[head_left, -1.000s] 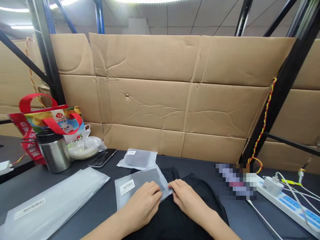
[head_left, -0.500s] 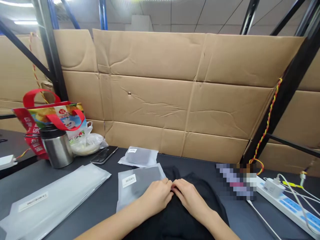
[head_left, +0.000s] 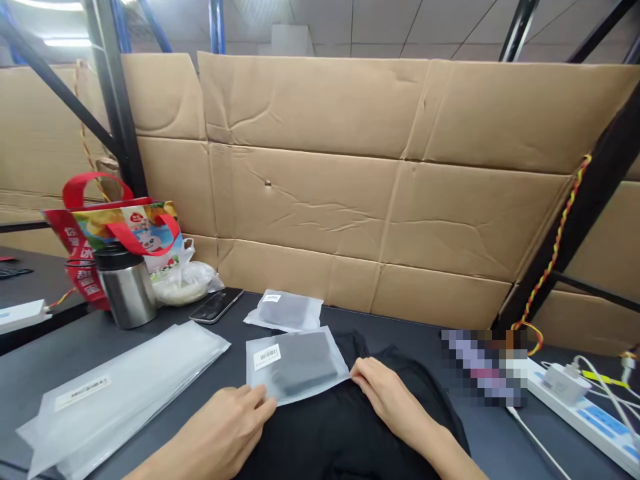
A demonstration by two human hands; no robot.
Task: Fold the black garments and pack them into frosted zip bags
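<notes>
Packet [head_left: 304, 363] lies mid-table, its near part over black cloth [head_left: 320, 443], label up at its far-left part, dark flat thing showing through the film. Left hand [head_left: 227, 423] at the near-left corner: fingertips narrow, pinching the edge. Right hand [head_left: 390, 399] at the right corner: thumb and finger together on the tip, rest curled in. Whether the near edge is lifted off the cloth, I can't tell from here.

Step in hand, my read: holding the filled packet by two corners and straightening its edge. Next move seems to call for both pinches kept light and level, edge drawn flat, film not creased.

Second packet [head_left: 286, 312] just beyond, near the cardboard [head_left: 310, 207]. Flat bags [head_left: 137, 383] off to the left, nobody touching them.
</notes>
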